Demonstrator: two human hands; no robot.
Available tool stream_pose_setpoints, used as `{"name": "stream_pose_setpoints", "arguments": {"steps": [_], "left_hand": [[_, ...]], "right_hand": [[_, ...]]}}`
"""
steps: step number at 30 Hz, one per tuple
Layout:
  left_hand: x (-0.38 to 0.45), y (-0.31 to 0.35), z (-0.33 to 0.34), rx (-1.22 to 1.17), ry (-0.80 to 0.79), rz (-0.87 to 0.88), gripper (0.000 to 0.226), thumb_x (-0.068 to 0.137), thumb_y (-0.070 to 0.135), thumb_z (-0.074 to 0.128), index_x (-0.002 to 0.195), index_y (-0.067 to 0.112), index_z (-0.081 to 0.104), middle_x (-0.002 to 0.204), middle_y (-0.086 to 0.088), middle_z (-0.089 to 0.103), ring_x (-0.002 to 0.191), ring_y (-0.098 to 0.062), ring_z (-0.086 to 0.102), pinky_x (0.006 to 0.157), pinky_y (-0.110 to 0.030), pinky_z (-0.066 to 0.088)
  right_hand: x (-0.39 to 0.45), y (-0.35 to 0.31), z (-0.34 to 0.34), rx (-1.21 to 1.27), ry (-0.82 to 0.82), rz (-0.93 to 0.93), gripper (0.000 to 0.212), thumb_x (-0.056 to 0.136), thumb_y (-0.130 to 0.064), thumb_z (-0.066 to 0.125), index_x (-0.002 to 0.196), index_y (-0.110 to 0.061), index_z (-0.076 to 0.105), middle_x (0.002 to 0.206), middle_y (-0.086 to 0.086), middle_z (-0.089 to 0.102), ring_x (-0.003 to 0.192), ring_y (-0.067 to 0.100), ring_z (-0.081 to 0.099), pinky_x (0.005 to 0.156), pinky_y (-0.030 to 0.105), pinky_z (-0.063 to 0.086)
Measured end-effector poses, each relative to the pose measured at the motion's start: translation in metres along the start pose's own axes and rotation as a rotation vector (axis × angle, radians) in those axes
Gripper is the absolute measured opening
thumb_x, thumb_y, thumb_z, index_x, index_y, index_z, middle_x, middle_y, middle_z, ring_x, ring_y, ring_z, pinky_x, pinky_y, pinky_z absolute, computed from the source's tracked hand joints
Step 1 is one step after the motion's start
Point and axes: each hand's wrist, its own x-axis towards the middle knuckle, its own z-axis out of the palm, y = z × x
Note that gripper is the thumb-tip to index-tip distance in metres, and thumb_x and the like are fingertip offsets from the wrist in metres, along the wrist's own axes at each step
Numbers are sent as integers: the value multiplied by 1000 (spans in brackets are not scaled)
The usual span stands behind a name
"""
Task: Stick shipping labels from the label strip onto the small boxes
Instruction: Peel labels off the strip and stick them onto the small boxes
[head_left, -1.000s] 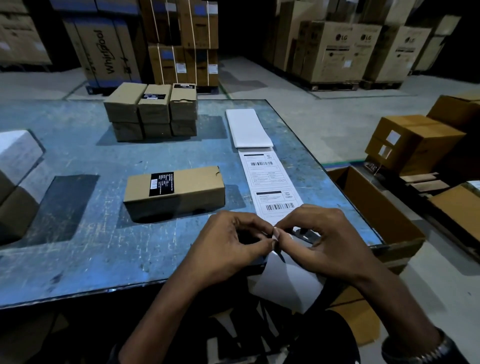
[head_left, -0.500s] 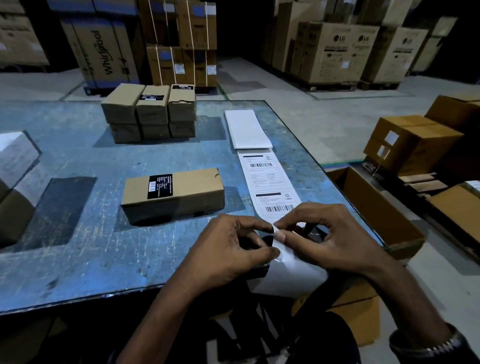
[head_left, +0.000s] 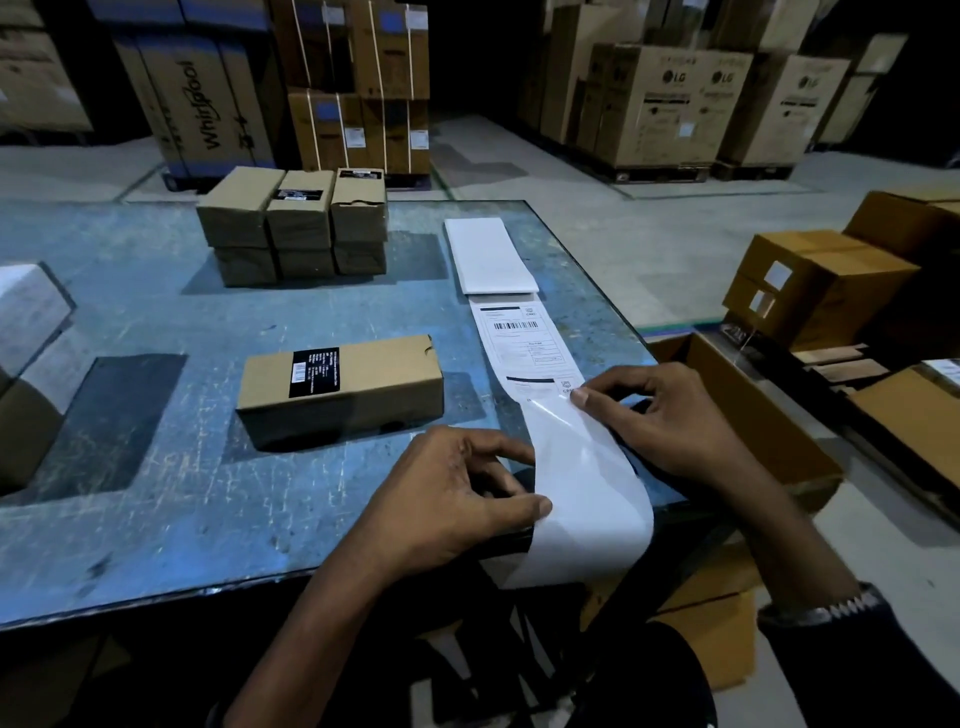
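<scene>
Here, left to right, counted:

Table (head_left: 156, 519): 1, blue and scuffed, bearing all the items below.
Pale box (head_left: 26, 312): 1, at the far left edge, only partly in view.
Stack of small boxes (head_left: 293, 226): 6 visible, 3 on top of 3, at the far side of the table; black label on at least the middle top one.
Single small box (head_left: 340, 387): 1, lying flat near the middle, apart from the stack, with 1 black label (head_left: 313, 372) on its top face toward the left end.
Left hand (head_left: 447, 499): 1, fingers curled, thumb and fingertips pinching the left edge of the peeled sheet near the table's front edge.
Peeled sheet (head_left: 587, 483): 1, white and glossy, curling up off the strip and hanging over the front edge of the table.
Label strip (head_left: 519, 332): 1, running front to back along the right side of the table; 2 printed labels showing, the nearer one partly covered.
Folded blank stack (head_left: 491, 254): 1, white, at the strip's far end.
Right hand (head_left: 670, 415): 1, fingers bent, thumb tip and forefinger pinching the sheet's right edge where it meets the nearer printed label.
Open carton (head_left: 737, 395): 1, just beside the table's right edge, below its level.
</scene>
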Motion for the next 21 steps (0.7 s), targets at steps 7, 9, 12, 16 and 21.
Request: {"name": "stream_pose_setpoints", "arguments": {"steps": [7, 9, 12, 16, 21], "left_hand": [[3, 8, 8, 42, 263, -19, 27, 82, 45, 88, 76, 21, 79, 58, 1, 72, 49, -9, 63, 57, -25, 48], [11, 10, 9, 153, 418, 35, 29, 81, 49, 88, 77, 23, 75, 58, 8, 68, 49, -5, 60, 56, -25, 47], [30, 13, 5, 402, 346, 197, 54, 75, 56, 89, 119, 35, 67, 99, 14, 71, 88, -5, 68, 80, -36, 60], [67, 16, -6, 705, -73, 140, 138, 68, 75, 84, 169, 26, 3, 177, 5, 10, 160, -13, 17, 128, -42, 28], [88, 12, -7, 609, -262, -32, 161, 66, 71, 87, 155, 28, -40, 176, 3, -12, 163, -15, 2, 130, -32, 15]], "right_hand": [[1, -12, -4, 146, -97, 44, 9, 93, -32, 84, 93, -23, 87, 88, -8, 82, 63, 1, 68, 56, 14, 47], [-2, -14, -4, 159, -125, 44, 12, 92, -36, 84, 93, -25, 86, 87, -4, 82, 57, 6, 63, 55, 18, 46], [1, -19, -9, 176, -165, 68, 14, 88, -41, 84, 92, -27, 86, 91, -5, 82, 68, 16, 72, 58, 21, 55], [11, -20, -17, 51, -221, 53, 20, 84, -47, 84, 94, -29, 87, 93, -13, 82, 89, 5, 77, 77, 30, 64], [27, -12, -22, 45, -226, 60, 15, 85, -38, 86, 93, -25, 88, 90, -8, 83, 90, 17, 78, 83, 38, 63]]}}
